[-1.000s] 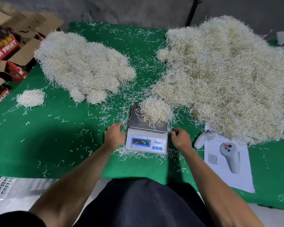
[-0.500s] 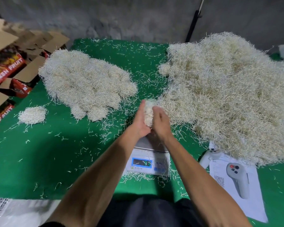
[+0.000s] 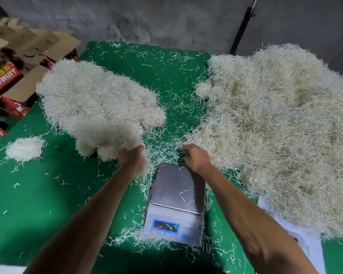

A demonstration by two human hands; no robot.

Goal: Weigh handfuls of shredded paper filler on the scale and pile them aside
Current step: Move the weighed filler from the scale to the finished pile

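Note:
A small digital scale with a steel pan sits on the green table, its pan bare but for a few stray strands. My left hand is left of the scale's far corner, shut on a handful of shredded paper, blurred with motion, at the near edge of the weighed pile. My right hand hovers over the scale's far right corner with fingers loosely curled, holding nothing, beside the large unweighed heap.
A small separate clump of filler lies at far left. Cardboard fruit boxes stack along the left edge. White paper lies under the big heap's near corner. Loose strands litter the green cloth.
Both hands lifted the handful off the scale pan. My left hand has carried it left toward the weighed pile, and my right hand has let go and moved right.

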